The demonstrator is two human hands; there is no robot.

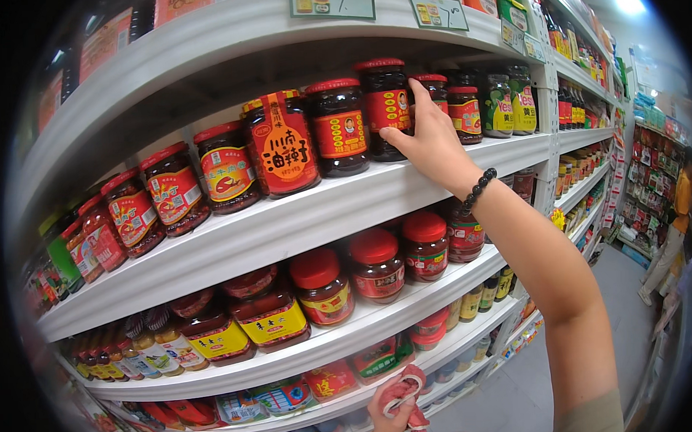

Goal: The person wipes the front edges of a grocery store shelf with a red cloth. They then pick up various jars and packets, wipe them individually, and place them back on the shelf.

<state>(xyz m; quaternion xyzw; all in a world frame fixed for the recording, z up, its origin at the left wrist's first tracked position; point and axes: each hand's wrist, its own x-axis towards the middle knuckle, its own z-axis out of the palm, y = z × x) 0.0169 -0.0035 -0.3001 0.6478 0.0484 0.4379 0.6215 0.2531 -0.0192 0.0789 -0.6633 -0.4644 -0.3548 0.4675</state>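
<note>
My right hand (435, 140), with a black bead bracelet on the wrist, is at a dark glass sauce jar (385, 100) on the upper shelf. Its thumb lies across the jar's red label and its fingers curl round the right side. The jar has a red lid and stands upright on the shelf. A similar dark jar (339, 129) stands to its left; a shorter jar (464, 114) is just right of my hand. Low in the view, my left hand (389, 414) is closed round a crumpled reddish cloth-like thing with a pale looped edge (407, 387).
White shelves (323, 205) curve across the view, with price cards (332, 2) above. An orange-labelled jar (284, 146) stands farther left. Red-lidded jars (377, 264) fill the shelf below, with bagged packets (333, 380) lower down. An aisle floor (630, 267) runs right, where a person (674, 235) stands.
</note>
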